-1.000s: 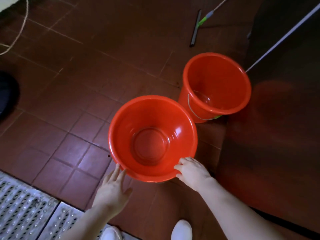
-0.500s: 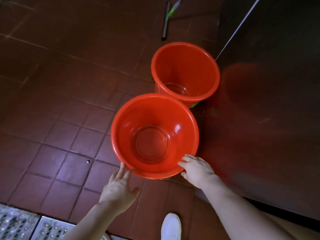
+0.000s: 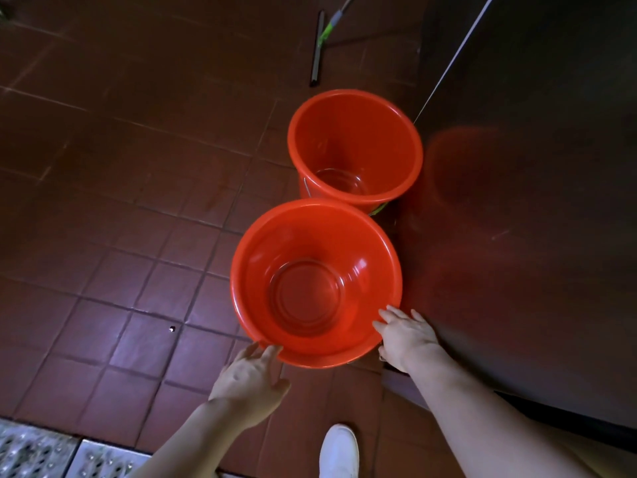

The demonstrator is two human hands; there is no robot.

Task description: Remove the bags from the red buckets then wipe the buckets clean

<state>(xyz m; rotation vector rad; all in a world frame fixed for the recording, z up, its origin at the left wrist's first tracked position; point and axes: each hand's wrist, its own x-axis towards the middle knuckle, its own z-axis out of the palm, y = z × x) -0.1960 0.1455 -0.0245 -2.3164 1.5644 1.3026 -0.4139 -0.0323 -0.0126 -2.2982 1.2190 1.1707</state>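
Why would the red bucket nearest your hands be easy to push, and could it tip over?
It probably feels light: the near bucket looks empty and plastic. It would likely slide easily on the smooth, shiny floor tiles. Pushed hard at its wide rim, it might tip, since its base looks narrower.

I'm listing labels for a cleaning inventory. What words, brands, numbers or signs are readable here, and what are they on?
There is no readable text in this view.
The near red bucket is plain inside and on the rim, and its outer wall is mostly hidden.
The far red bucket shows no label either.
No print shows on the squeegee, the white shoe or the metal cabinet.
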